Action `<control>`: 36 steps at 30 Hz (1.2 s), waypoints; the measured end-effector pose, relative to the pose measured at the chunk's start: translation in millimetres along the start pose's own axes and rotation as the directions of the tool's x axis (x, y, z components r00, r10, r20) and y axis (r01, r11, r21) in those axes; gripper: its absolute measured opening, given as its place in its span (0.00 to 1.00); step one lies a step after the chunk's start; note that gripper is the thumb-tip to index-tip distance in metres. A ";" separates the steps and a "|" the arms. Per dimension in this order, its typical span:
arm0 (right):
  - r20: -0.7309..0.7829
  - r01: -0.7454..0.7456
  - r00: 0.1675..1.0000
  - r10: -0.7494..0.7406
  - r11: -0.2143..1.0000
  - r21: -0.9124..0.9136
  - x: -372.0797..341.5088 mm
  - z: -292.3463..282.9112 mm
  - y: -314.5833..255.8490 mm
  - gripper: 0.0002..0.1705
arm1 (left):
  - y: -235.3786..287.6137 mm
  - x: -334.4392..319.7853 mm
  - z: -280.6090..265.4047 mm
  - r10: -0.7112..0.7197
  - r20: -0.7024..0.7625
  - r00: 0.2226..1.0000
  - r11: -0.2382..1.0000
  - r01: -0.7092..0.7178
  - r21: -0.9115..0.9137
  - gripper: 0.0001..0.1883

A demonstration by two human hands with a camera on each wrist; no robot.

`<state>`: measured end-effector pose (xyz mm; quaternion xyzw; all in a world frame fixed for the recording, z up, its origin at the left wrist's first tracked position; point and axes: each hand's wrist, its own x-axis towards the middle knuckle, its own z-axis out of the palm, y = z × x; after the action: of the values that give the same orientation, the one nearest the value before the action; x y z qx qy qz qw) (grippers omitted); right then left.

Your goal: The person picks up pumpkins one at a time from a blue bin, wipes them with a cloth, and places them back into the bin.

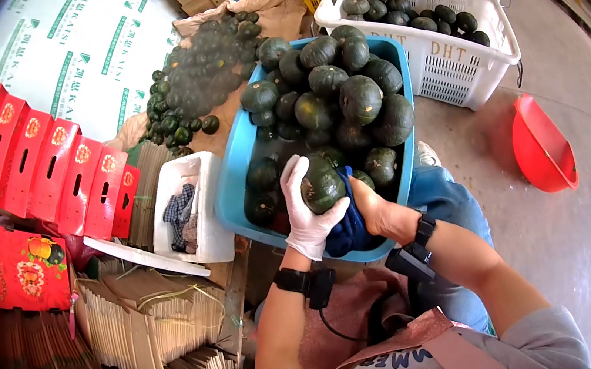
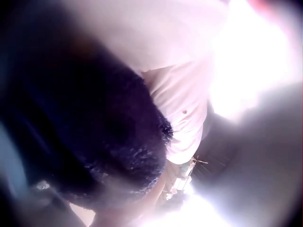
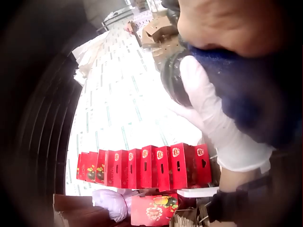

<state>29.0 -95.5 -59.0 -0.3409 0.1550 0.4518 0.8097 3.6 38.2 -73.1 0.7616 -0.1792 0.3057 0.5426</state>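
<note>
In the head view my white-gloved left hand (image 1: 306,209) grips a dark green kabocha squash (image 1: 323,183), thumb on the near side and fingers along its left. My bare right hand (image 1: 379,209) holds a dark blue cloth (image 1: 348,224) against the squash's right side; its fingertips are hidden by the cloth. Both hands are over the near end of a light blue tub (image 1: 234,169) heaped with squashes (image 1: 326,79). The right wrist view also shows the gloved hand (image 3: 203,101) around the squash (image 3: 174,81), while the cloth (image 2: 94,123) fills much of the left wrist view.
A white foam box (image 1: 215,228) with rags stands left of the tub. Red gift cartons (image 1: 38,155) and stacked flat cardboard (image 1: 148,308) lie farther left. Small squashes (image 1: 199,78) pile up behind. A white crate (image 1: 458,62) and a red basin (image 1: 540,145) are on the right.
</note>
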 end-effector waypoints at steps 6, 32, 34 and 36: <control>0.067 0.043 0.997 -0.042 0.999 -0.015 2.5 11.5 -15.8 0.41 | -13.4 74.2 -2.7 -0.638 -0.338 0.692 0.739 0.427 -0.521 0.46; -0.293 0.429 0.857 -0.424 0.902 -0.052 22.2 -6.4 -45.6 0.49 | -2.7 67.6 8.1 -0.670 0.313 0.673 0.541 0.732 -0.415 0.28; -0.230 0.400 0.849 -0.476 0.863 -0.308 19.8 -3.8 -51.0 0.50 | 19.0 64.8 1.0 -0.666 0.214 0.715 0.627 0.691 -0.358 0.34; -0.162 0.398 0.706 -0.689 0.576 -0.714 41.1 -12.3 -49.5 0.45 | 36.4 64.8 -5.0 -0.576 0.189 0.795 0.767 0.606 -0.211 0.35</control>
<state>93.5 -96.0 -70.4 -0.7120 0.0503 0.1112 0.6915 28.7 34.1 -3.2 0.7169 0.0009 0.0490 0.6955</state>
